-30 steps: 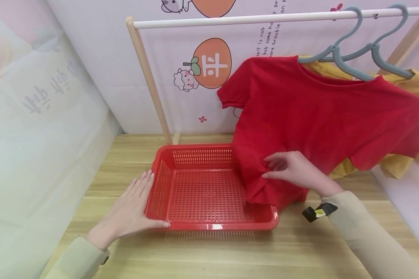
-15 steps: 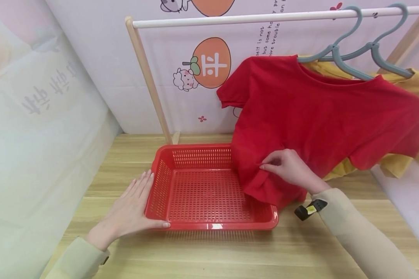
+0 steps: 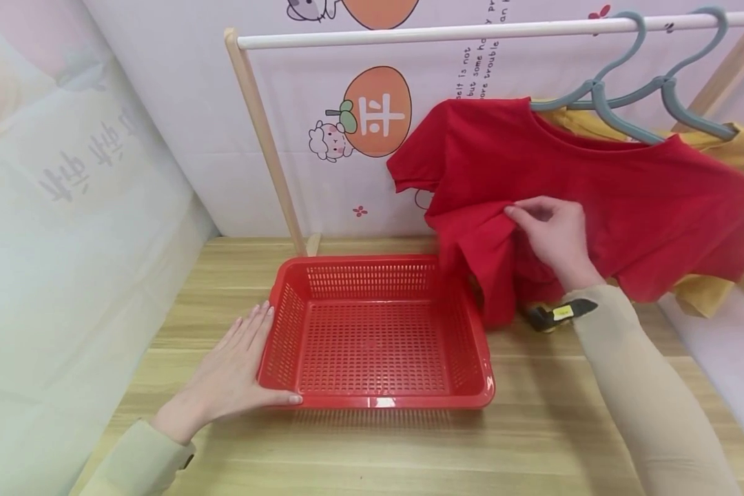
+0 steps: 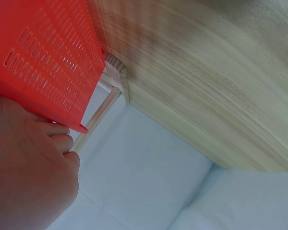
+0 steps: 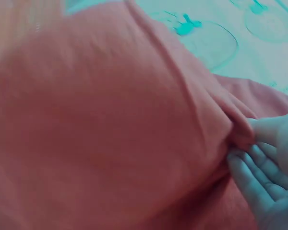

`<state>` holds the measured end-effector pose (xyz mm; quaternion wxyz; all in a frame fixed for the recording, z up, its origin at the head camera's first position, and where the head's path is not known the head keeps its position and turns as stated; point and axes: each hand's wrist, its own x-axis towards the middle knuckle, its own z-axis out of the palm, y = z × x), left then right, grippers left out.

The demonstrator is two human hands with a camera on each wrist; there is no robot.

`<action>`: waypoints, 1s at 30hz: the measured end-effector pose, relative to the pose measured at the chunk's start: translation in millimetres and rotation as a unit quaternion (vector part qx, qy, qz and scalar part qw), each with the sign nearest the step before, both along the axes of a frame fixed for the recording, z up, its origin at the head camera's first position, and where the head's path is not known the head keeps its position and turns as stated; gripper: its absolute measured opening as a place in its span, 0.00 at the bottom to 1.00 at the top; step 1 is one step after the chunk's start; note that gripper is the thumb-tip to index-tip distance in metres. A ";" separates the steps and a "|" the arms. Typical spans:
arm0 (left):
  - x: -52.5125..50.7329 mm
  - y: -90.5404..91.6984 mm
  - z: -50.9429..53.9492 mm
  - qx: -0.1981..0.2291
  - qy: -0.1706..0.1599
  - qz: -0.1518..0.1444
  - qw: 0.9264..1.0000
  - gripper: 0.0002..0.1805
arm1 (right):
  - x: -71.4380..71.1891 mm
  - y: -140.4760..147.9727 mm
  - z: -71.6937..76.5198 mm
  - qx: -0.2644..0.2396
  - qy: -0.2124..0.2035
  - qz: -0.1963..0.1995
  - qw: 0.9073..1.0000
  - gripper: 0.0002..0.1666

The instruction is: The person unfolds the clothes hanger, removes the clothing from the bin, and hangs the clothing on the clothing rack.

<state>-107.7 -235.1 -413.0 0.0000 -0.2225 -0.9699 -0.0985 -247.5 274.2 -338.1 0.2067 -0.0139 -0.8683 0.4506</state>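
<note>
A red T-shirt hangs from a blue-grey hanger on the rack. My right hand pinches a fold of its front between thumb and fingers, and the lower cloth is lifted and droops past the basket's right side. In the right wrist view the gathered cloth fills much of the picture. My left hand rests with straight fingers along the left rim of a red plastic basket, its thumb on the front rim. The left wrist view has the basket's slotted wall above the fingers.
A yellow T-shirt hangs on a second hanger behind the red one. The rack has a white rail and a wooden post. Under the basket lies a wood-grain table; printed walls stand behind and at the left.
My right hand has risen with the pinched cloth, and the shirt's lower part has come up out of the basket's right side. The left hand and basket stay put.
</note>
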 end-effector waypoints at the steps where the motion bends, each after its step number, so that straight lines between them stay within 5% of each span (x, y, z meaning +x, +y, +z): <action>1: 0.2 0.1 -0.2 0.000 0.000 0.000 1.000 0.78 | -3.4 1.0 1.4 -0.013 0.003 -0.012 1.000 0.26; 6: 0.6 0.5 -1.1 0.000 -0.001 -0.001 1.000 0.78 | -18.3 -0.5 -3.7 -0.045 0.014 -0.053 0.997 0.26; 10: -0.3 0.5 -1.1 -0.001 -0.003 0.001 1.000 0.79 | -26.7 -9.5 -24.7 0.000 0.027 -0.052 0.998 0.21; 15: -1.5 1.2 -1.2 -0.004 -0.003 0.000 1.000 0.79 | -29.3 -17.0 -65.8 0.121 0.011 0.035 0.992 0.11; 21: -1.1 2.8 -1.2 0.001 -0.002 -0.003 1.000 0.78 | -27.9 0.1 -97.6 0.243 -0.071 0.132 0.958 0.20; 26: -1.4 2.9 -1.2 0.002 -0.005 -0.002 1.000 0.79 | -25.3 15.5 -102.6 0.242 -0.134 0.148 0.949 0.35; 30: -2.4 2.4 -1.1 0.004 -0.007 0.000 1.000 0.78 | -22.3 15.0 -89.9 0.202 -0.144 0.142 0.958 0.37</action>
